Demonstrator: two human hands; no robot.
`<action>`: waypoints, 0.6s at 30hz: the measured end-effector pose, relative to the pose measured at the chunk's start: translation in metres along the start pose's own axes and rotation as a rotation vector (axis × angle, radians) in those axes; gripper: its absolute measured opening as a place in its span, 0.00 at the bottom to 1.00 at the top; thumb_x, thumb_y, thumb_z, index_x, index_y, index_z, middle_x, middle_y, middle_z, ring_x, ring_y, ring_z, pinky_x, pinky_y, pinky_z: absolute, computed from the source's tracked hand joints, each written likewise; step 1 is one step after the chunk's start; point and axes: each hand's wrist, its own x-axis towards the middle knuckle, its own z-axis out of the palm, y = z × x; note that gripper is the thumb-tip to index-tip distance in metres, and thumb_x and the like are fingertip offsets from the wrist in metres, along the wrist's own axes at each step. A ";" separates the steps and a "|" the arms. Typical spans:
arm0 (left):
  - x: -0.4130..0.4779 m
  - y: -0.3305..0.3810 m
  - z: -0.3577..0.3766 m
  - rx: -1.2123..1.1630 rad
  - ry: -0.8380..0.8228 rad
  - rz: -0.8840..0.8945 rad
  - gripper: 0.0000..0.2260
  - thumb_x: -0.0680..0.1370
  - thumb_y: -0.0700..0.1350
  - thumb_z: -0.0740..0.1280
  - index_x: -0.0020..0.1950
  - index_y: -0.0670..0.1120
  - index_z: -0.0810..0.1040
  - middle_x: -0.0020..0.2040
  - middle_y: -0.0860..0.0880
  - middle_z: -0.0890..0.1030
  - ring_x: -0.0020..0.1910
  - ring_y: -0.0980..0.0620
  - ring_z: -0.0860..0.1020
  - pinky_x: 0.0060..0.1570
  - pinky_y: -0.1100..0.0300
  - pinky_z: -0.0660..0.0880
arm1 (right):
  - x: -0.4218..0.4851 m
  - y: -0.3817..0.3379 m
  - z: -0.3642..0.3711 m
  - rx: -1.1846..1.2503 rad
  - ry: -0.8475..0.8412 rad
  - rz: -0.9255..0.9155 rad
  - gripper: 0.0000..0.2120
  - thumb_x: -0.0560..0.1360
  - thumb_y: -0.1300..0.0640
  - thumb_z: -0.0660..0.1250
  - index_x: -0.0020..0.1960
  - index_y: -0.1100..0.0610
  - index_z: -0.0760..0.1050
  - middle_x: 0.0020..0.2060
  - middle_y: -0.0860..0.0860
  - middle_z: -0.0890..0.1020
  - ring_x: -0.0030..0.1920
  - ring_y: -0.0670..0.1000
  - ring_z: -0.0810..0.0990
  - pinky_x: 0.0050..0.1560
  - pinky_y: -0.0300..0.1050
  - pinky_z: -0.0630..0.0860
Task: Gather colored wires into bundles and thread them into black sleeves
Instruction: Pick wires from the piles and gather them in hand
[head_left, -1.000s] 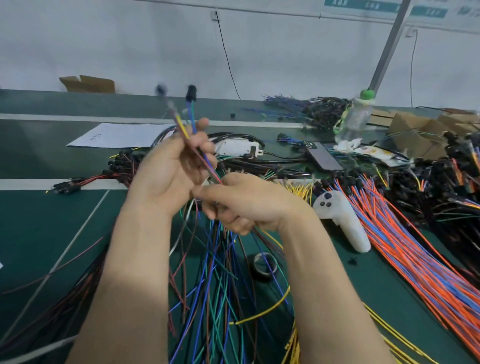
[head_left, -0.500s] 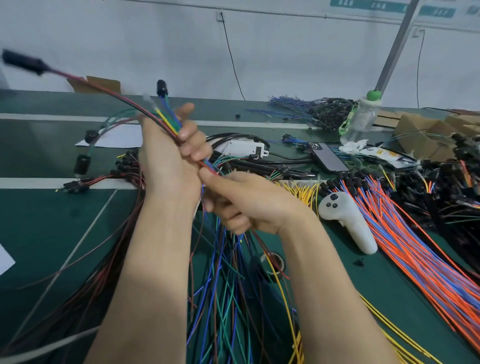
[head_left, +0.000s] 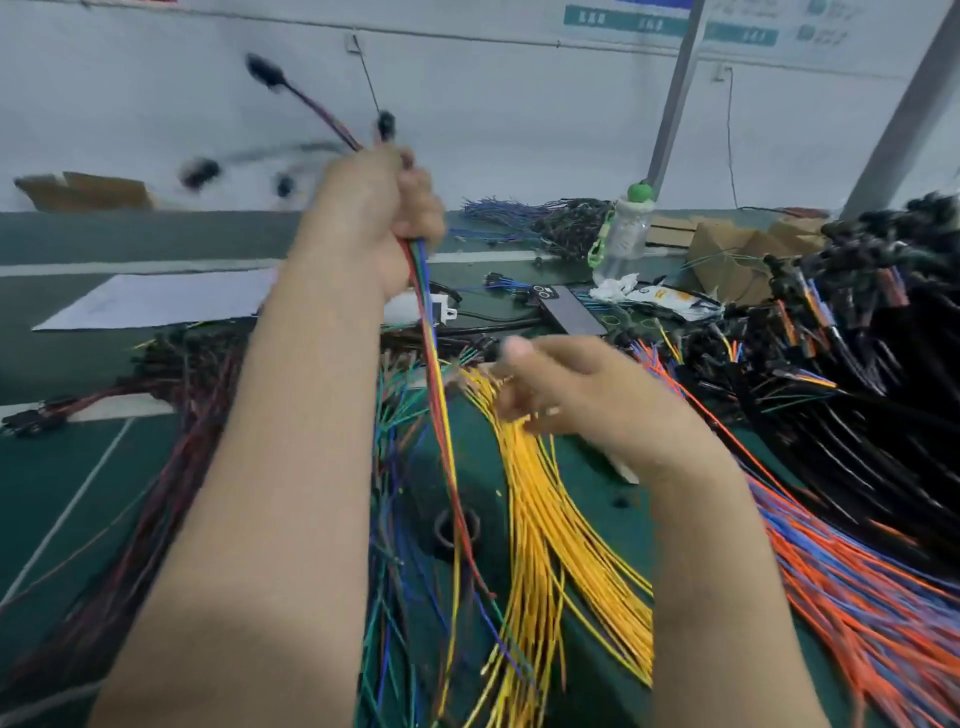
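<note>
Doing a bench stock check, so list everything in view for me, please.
bundle: one, red-green-blue-yellow, held up, centre
connectors: four, black, blurred, above the bundle
yellow wires: many, yellow, centre
orange-blue wires: many, orange and blue, right
sleeved looms: many, black, far right
red wires: many, dark red, left
mixed wires: many, green and blue, centre-left
paper: one, white, back left
bottle: one, clear, green cap, back right
phone: one, dark, back centre
tape roll: one, black, centre
boxes: several, brown, back
table: one, green, under everything
left hand: raised, grips bundle
right hand: blurred, above yellow wires
</note>
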 end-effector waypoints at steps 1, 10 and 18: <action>-0.003 -0.013 0.007 -0.030 -0.014 -0.100 0.15 0.82 0.38 0.49 0.35 0.46 0.62 0.20 0.53 0.62 0.15 0.60 0.58 0.13 0.70 0.54 | 0.007 0.023 -0.014 -0.142 0.249 0.085 0.18 0.81 0.51 0.59 0.47 0.65 0.78 0.39 0.59 0.82 0.41 0.55 0.79 0.46 0.51 0.75; -0.014 -0.159 0.054 0.012 -0.035 -0.486 0.14 0.84 0.41 0.50 0.39 0.45 0.65 0.31 0.50 0.63 0.14 0.62 0.58 0.12 0.72 0.52 | 0.031 0.151 -0.054 -0.592 0.636 0.633 0.16 0.76 0.50 0.64 0.61 0.56 0.76 0.61 0.59 0.76 0.63 0.61 0.73 0.61 0.53 0.69; -0.008 -0.199 0.047 0.139 0.038 -0.446 0.16 0.84 0.41 0.50 0.38 0.42 0.67 0.24 0.51 0.74 0.13 0.61 0.59 0.14 0.72 0.56 | 0.038 0.154 -0.060 -0.453 0.832 0.548 0.13 0.80 0.57 0.58 0.60 0.60 0.74 0.59 0.59 0.76 0.61 0.62 0.73 0.59 0.54 0.69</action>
